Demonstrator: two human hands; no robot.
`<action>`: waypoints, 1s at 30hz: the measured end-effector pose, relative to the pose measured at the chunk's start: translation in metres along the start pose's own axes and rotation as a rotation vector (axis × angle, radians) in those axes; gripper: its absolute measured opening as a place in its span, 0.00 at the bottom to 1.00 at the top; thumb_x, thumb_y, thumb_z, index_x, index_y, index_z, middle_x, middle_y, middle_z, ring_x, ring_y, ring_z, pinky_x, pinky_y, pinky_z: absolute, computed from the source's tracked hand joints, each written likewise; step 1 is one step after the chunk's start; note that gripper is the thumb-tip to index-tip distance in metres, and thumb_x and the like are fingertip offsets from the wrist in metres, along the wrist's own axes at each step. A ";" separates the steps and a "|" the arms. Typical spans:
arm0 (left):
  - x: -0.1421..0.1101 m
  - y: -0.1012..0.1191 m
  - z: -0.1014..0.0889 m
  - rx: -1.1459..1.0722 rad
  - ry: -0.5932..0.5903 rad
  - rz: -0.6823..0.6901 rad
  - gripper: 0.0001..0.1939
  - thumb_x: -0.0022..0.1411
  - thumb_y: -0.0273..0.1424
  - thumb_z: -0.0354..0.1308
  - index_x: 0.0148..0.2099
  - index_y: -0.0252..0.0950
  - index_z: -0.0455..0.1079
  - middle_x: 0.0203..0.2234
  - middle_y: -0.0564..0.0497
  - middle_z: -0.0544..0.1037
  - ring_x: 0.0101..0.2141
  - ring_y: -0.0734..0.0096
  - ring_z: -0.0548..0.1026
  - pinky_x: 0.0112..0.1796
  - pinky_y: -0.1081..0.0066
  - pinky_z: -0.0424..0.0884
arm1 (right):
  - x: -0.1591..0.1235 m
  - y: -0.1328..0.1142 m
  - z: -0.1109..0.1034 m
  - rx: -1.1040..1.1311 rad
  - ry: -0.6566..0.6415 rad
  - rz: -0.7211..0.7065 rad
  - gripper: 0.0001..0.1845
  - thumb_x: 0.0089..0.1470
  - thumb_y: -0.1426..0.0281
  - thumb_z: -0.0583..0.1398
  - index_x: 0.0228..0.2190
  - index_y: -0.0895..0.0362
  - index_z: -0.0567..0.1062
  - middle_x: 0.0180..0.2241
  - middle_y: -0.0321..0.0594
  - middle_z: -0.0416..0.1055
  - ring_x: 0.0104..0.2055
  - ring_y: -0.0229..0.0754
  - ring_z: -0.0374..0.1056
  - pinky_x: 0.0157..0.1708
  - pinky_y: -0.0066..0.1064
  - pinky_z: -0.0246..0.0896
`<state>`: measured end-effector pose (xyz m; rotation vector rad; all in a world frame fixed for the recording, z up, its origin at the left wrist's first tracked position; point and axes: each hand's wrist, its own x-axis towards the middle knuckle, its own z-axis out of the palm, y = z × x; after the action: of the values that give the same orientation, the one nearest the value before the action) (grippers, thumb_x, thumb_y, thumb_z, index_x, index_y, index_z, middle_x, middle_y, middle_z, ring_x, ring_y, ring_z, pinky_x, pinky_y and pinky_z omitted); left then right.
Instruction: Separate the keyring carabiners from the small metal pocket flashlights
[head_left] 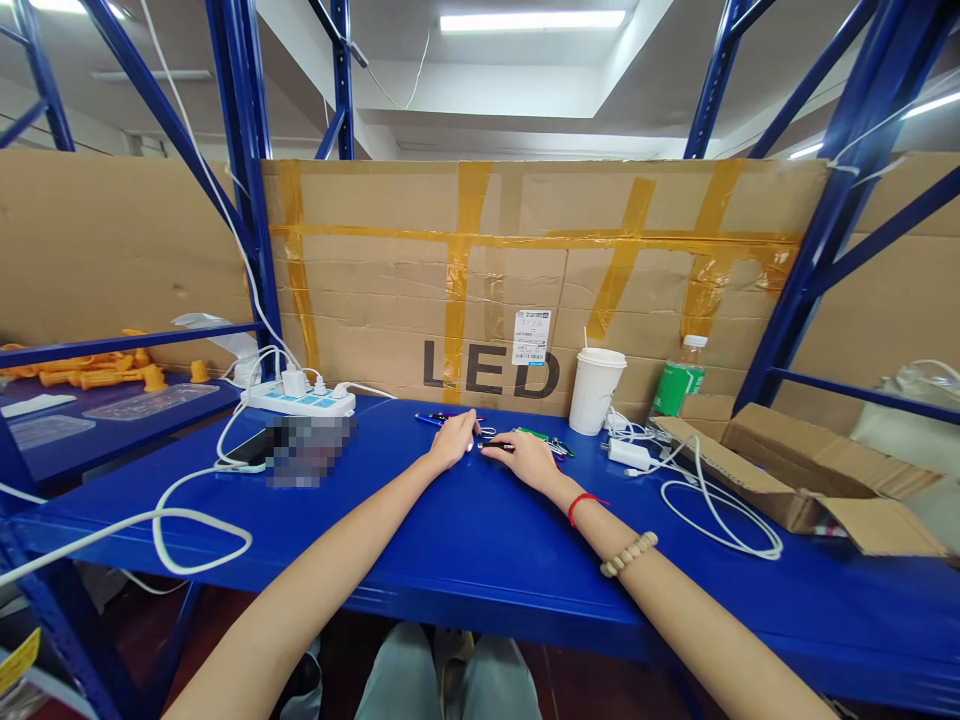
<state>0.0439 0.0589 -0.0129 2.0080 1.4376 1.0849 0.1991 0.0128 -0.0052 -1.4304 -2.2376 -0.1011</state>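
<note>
Head view: slim black pen [499,447]

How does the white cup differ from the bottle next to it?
The cup is plain white and opaque, while the bottle is see-through with a green label. The cup has a straw poking up from its lid; the bottle has just a cap. The cup stands in full view, but cardboard hides the bottle's base. Both have white tops.
</note>
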 end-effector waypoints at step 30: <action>0.001 -0.001 0.000 0.084 -0.077 0.006 0.31 0.62 0.44 0.28 0.24 0.37 0.67 0.12 0.54 0.70 0.24 0.69 0.71 0.34 0.71 0.62 | -0.001 0.000 0.000 -0.043 -0.015 -0.012 0.21 0.56 0.54 0.46 0.40 0.49 0.73 0.37 0.37 0.74 0.39 0.42 0.69 0.35 0.28 0.58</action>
<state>0.0438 0.0605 -0.0133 2.0898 1.4605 0.9536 0.1991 0.0122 -0.0054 -1.4448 -2.2690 -0.1443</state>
